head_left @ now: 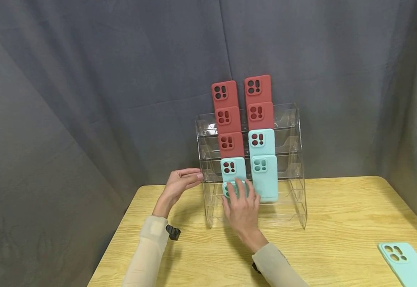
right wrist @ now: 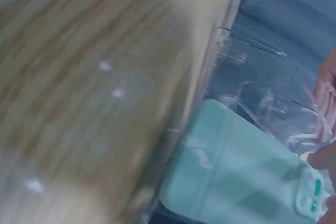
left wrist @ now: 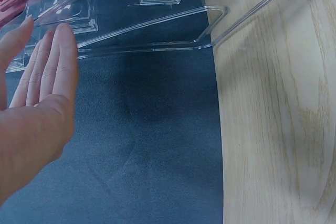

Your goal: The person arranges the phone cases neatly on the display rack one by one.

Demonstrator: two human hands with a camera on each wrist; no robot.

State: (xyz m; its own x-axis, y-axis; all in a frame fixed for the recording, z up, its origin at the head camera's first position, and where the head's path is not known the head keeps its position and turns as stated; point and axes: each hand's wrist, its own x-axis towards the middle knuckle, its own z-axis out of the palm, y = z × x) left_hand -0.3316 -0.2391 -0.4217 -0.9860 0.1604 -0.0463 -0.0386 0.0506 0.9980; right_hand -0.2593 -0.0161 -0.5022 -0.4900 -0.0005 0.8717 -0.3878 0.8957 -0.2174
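Note:
A clear acrylic tiered rack (head_left: 291, 169) stands on the table. My right hand (head_left: 243, 211) grips a mint phone case (right wrist: 236, 166) by its upper end, at the bottom of the rack's left column. In the right wrist view the case's lower end sits in the clear front tier, with fingertips beside its camera cutouts. Just above is another mint phone case (head_left: 234, 167), below three red phone cases (head_left: 231, 145). My left hand (head_left: 179, 184) has its fingers straight, their tips at the rack's left side; nothing is in it.
The right column has two red cases (head_left: 260, 115) over two mint cases (head_left: 264, 179). Another mint phone case (head_left: 414, 265) lies on the wooden table (head_left: 341, 211) at the right front. A grey curtain (head_left: 151, 79) hangs behind the rack and along both sides.

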